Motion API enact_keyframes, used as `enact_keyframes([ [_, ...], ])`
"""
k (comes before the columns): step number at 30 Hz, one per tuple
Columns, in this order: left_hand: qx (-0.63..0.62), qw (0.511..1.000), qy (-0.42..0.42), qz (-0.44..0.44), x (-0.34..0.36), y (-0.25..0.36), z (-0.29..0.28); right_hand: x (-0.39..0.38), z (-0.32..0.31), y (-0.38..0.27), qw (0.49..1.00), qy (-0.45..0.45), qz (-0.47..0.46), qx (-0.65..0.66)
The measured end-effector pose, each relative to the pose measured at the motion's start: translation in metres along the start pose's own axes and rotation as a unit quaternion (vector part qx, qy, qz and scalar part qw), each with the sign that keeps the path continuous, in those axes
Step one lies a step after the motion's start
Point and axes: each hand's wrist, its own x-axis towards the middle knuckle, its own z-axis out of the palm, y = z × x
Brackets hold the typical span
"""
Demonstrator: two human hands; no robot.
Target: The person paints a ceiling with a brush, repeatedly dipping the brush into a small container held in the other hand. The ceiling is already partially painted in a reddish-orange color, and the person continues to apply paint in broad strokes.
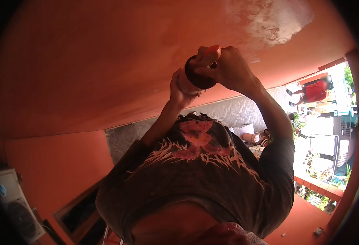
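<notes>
My left hand (177,87) is wrapped round a cylindrical container (191,87) with a dark interior, just in front of the orange wall (106,61). My right hand (232,67) is at the container's mouth, gripping a small tool with an orange handle (213,51), possibly a brush. Its working end is hidden by the container and my fingers.
A person in red (315,90) stands on the bright right side near plants (298,120). Lower down are a grey floor (130,134) with assorted items (251,136), a white air-conditioner unit (10,192) at left and an orange railing (318,185) at right.
</notes>
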Motion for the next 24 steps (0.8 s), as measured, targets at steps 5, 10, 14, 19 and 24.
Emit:
enact_keyframes([
  [5, 0.007, 1.0, -0.017, 0.0, 0.001, 0.006, 0.01, -0.003, 0.002, -0.005, 0.996, 0.041, -0.03, -0.071],
  [10, -0.026, 0.999, 0.034, 0.007, 0.004, 0.007, 0.018, -0.004, 0.001, -0.02, 0.991, 0.076, -0.01, -0.109],
  [14, -0.012, 1.0, 0.026, 0.001, 0.004, 0.006, 0.013, 0.002, 0.001, -0.003, 0.994, 0.035, -0.031, -0.098],
  [19, -0.014, 1.0, 0.006, -0.008, 0.003, 0.005, 0.005, -0.004, -0.024, -0.007, 0.991, 0.113, -0.002, -0.067],
  [24, -0.027, 1.0, 0.01, -0.004, 0.003, 0.007, 0.008, -0.007, -0.032, -0.017, 0.992, 0.127, 0.015, 0.008],
])
